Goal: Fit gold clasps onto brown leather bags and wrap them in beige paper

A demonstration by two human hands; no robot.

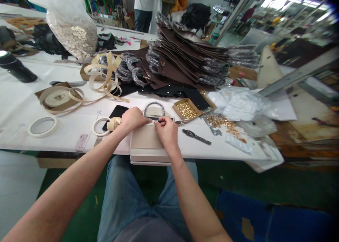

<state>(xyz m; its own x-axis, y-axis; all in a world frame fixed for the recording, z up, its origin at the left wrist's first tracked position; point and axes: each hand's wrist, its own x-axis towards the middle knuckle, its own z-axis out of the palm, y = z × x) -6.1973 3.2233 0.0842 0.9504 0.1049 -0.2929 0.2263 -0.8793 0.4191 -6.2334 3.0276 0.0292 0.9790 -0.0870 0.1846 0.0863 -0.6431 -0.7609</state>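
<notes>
A beige flat piece lies on a white box or board stack at the front edge of the table. A wrapped, curved handle stands up behind it. My left hand rests at the piece's far edge, thumb pointing right along a dark strip; a roll of beige tape sits against its wrist side. My right hand pinches something small and dark at the same strip, too small to name. The two thumbs are close together. Whether my left fingers grip the edge is hidden.
A box of gold studs and a dark tool lie to the right. Tape rolls and a black phone are at left. Stacked brown pieces rise behind; a person stands beyond.
</notes>
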